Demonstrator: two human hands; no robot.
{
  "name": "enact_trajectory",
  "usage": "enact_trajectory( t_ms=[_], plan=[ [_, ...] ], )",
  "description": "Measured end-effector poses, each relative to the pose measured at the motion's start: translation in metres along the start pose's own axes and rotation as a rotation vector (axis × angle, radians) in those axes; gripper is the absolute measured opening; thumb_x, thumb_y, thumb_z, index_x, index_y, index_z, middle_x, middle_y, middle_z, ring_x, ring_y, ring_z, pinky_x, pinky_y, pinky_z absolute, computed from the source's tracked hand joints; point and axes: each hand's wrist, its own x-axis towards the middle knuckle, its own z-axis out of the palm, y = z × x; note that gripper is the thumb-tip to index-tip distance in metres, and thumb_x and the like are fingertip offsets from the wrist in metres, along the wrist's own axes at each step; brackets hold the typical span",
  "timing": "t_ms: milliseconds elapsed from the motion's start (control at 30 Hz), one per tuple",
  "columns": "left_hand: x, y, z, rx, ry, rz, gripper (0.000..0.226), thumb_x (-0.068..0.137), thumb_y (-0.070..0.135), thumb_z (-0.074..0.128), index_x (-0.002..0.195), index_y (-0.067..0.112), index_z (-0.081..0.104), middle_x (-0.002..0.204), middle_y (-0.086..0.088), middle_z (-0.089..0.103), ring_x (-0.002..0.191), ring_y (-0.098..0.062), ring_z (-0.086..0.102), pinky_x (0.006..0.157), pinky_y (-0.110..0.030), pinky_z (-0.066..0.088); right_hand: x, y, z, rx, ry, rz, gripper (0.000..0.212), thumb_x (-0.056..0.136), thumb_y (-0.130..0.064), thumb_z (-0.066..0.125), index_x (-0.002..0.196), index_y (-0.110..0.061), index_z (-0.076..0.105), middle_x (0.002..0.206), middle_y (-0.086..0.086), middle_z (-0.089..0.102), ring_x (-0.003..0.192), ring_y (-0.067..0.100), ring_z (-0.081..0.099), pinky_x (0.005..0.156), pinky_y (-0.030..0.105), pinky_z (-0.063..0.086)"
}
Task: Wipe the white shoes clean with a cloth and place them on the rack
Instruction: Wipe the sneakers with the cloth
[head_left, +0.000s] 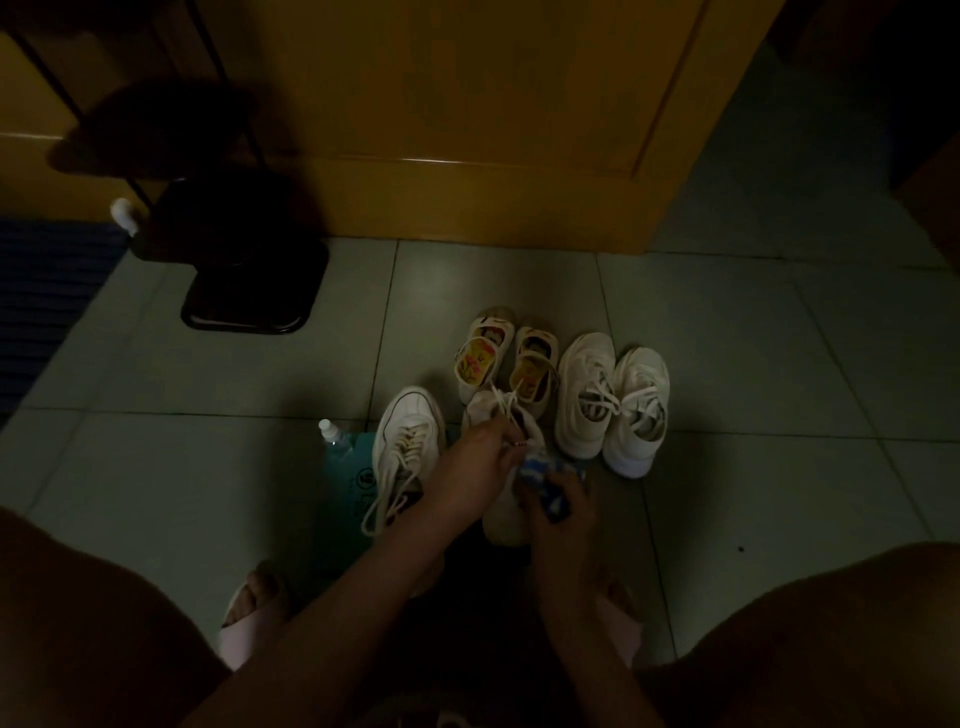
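The person is wearing a pair of pale pink, open-toed soft slippers. The left slipper (244, 629) is leaving the toes exposed at its front edge. The right slipper (621, 631) is showing only as a pale pink band, partly hidden behind the right forearm. Both forearms are showing bare up to the frame edge, as are the left hand (467, 467) and the right hand (558, 514). The left knee (78, 597) and right knee (841, 613) are showing uncovered. A pale strip of fabric (447, 719) is showing at bottom centre; the dim light is making the garment type indeterminable.
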Motion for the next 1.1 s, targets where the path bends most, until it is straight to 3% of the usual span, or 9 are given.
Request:
enact_trajectory(
  t_ms=[133,267,333,467,567,667,867,1033,1100],
  plan=[
    [0.001,0.001,0.002,0.011,-0.007,-0.036,0.018,0.092,0.024,0.053,0.103,0.01,0.058,0.104,-0.011,0.064,0.096,-0.024,0.06,0.074,-0.029,0.043,-0.011,0.007,0.004,-0.15,-0.025,-0.017,0.025,0.085,-0.019,0.064,0.109,-0.013,0.06,0.118,0.007,0.052,0.106,0.025,0.056,0.09,0.044,0.049],
    [0.0,0.001,0.002,-0.025,-0.023,-0.072,0.019,0.092,0.022,0.053,0.105,0.008,0.057,0.106,-0.01,0.062,0.098,-0.024,0.058,0.07,-0.025,0.037,-0.024,0.025,-0.001,-0.302,-0.015,0.01,0.035,0.082,-0.009,0.065,0.117,-0.008,0.058,0.127,0.011,0.053,0.117,0.03,0.052,0.099,0.04,0.043],
    [-0.003,-0.001,0.001,-0.034,-0.028,-0.073,0.02,0.093,0.02,0.053,0.107,0.007,0.057,0.107,-0.009,0.06,0.1,-0.023,0.057,0.07,-0.023,0.034,-0.028,0.036,-0.004,-0.238,-0.007,0.081,0.031,0.079,-0.007,0.068,0.109,-0.008,0.061,0.117,0.011,0.059,0.109,0.029,0.056,0.092,0.042,0.046],
    [-0.005,-0.007,0.0,-0.042,-0.036,-0.042,0.018,0.092,0.019,0.054,0.102,0.005,0.058,0.106,-0.011,0.062,0.099,-0.024,0.058,0.068,-0.022,0.033,-0.018,0.031,-0.021,0.04,0.041,0.297,0.019,0.083,-0.014,0.066,0.099,-0.006,0.062,0.094,0.011,0.063,0.09,0.024,0.059,0.066,0.026,0.041],
    [-0.007,-0.009,-0.001,-0.042,-0.031,-0.023,0.018,0.091,0.018,0.056,0.102,0.004,0.059,0.105,-0.011,0.063,0.097,-0.022,0.057,0.064,-0.02,0.03,0.001,0.016,-0.025,0.124,0.068,0.236,0.029,0.086,-0.02,0.064,0.11,-0.005,0.063,0.106,0.01,0.063,0.098,0.023,0.059,0.073,0.023,0.043],
    [-0.009,-0.008,-0.001,-0.042,-0.014,-0.015,0.017,0.091,0.018,0.056,0.1,0.005,0.058,0.104,-0.011,0.063,0.096,-0.021,0.057,0.066,-0.021,0.032,0.01,0.002,-0.014,0.145,-0.078,0.164,0.026,0.084,-0.01,0.064,0.11,-0.008,0.061,0.11,0.003,0.059,0.099,0.016,0.055,0.074,0.017,0.042],
    [-0.01,-0.008,-0.001,-0.081,-0.034,-0.049,0.015,0.09,0.015,0.056,0.099,0.003,0.058,0.102,-0.012,0.061,0.086,-0.012,0.05,0.067,-0.021,0.031,-0.012,0.03,-0.008,0.047,-0.077,0.243,0.03,0.086,-0.014,0.064,0.114,-0.009,0.06,0.117,0.005,0.057,0.111,0.021,0.053,0.094,0.033,0.044],
    [-0.017,-0.018,0.005,-0.058,-0.075,-0.057,0.014,0.09,0.015,0.057,0.098,0.005,0.058,0.095,-0.008,0.057,0.083,-0.011,0.048,0.067,-0.02,0.03,-0.002,0.052,-0.018,-0.011,-0.214,0.424,0.02,0.091,-0.02,0.056,0.107,-0.008,0.063,0.104,0.002,0.061,0.092,0.022,0.058,0.061,0.008,0.042],
    [-0.02,-0.021,0.007,-0.061,-0.075,-0.05,0.013,0.09,0.016,0.056,0.099,0.007,0.057,0.091,0.0,0.051,0.083,-0.01,0.047,0.06,-0.017,0.029,0.012,0.046,-0.023,0.036,-0.175,0.427,0.023,0.091,-0.026,0.056,0.105,-0.01,0.064,0.105,0.005,0.064,0.086,0.02,0.058,0.059,0.012,0.044]
  ],
)
